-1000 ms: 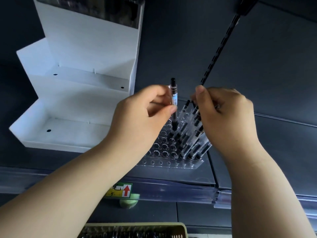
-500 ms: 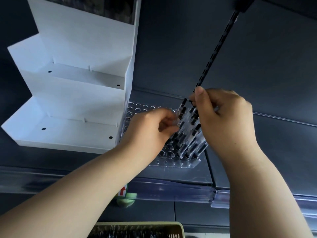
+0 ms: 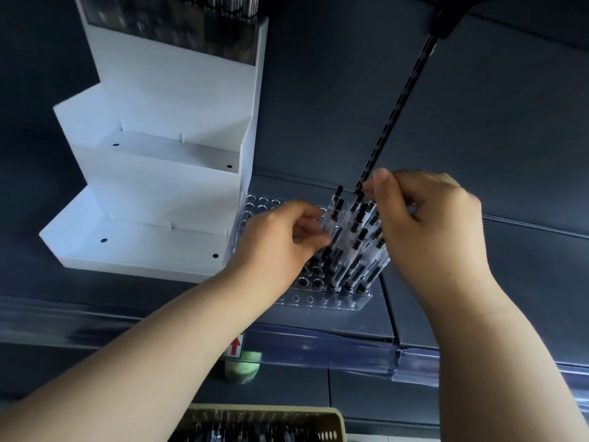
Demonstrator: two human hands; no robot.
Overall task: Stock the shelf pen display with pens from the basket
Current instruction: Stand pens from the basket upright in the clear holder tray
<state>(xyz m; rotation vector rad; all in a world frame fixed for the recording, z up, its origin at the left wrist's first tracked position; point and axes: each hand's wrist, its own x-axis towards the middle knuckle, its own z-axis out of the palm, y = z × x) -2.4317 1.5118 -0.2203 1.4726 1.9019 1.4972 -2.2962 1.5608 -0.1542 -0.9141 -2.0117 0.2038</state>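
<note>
A white stepped plastic display stand (image 3: pixel 153 186) sits on the far left of the dark grey shelf (image 3: pixel 478 282), its tiers bare apart from small black holes. Just beside its right wall lies a clear acrylic pen display tray with rows of round holes (image 3: pixel 318 301). Its left holes are vacant and its right part is filled.

The left hand (image 3: pixel 280 240) reaches over the tray's middle. Its grip is clenched on a single black-and-clear pen (image 3: pixel 335 208), pinched between thumb and forefinger at the left edge of the standing group, tip down among the holes. The cluster of black-and-clear pens (image 3: pixel 357 253) stands in the right-hand holes, leaning right.

The right hand (image 3: pixel 427 224) is curled over the cluster's tops, thumb raised, its grip grasping the upper ends. A black slotted metal upright strip (image 3: pixel 395 113) rises behind it.

Below, a clear plastic price rail (image 3: pixel 318 346) runs along the shelf's front edge, bearing a small label with a red arrow (image 3: pixel 235 346). At the bottom edge of the view is an olive-yellow perforated plastic basket (image 3: pixel 338 422), holding more pens that are too blurred to count.
</note>
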